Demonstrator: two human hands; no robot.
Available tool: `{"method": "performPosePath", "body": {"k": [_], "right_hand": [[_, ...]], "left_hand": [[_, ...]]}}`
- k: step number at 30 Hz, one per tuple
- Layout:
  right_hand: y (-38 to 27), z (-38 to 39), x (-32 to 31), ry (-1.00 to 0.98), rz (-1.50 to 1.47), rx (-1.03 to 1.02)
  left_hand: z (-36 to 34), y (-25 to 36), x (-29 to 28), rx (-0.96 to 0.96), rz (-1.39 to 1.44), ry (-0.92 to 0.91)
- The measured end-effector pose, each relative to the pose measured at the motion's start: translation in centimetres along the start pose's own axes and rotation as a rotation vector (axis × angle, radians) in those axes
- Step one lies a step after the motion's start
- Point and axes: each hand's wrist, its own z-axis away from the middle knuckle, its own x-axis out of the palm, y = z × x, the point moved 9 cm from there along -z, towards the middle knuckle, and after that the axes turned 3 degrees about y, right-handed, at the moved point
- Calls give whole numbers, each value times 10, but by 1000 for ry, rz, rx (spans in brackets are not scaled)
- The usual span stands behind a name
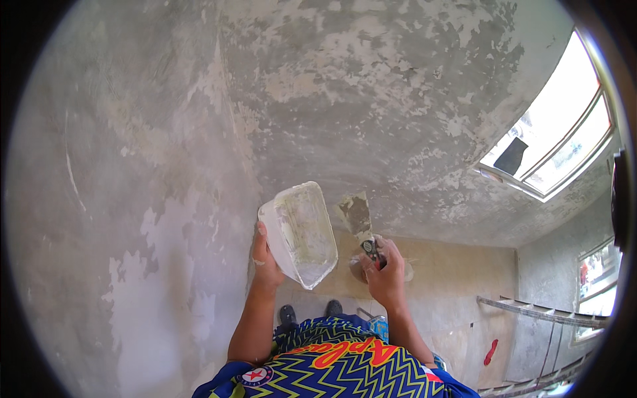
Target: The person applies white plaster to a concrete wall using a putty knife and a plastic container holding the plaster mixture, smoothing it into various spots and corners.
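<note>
My left hand (266, 257) grips a white, plaster-smeared rectangular tub (306, 232) by its left side. The tub is tilted so its inside shows, with whitish paste coating the walls. In my right hand (387, 273) is a putty knife (357, 215), held by its dark handle with the blade pointing up and away. Filler is smeared over the blade. The knife is just right of the tub, apart from it. Ahead is a grey wall (371, 99) with patchy white filler; another patched wall (133, 199) rises at my left.
A window (557, 132) opens in the wall at right, with a dark flat piece (511, 156) at its sill. A ladder (541, 312) stands at lower right. On the floor (444, 292) lies a red object (491, 352). A round pale container (408, 270) is partly hidden behind my right hand.
</note>
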Motion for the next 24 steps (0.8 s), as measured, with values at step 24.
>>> {"method": "performPosePath", "body": {"k": [24], "right_hand": [[27, -15, -47, -57, -121, -195]], "left_hand": [[-48, -34, 43, 138, -230, 25]]}}
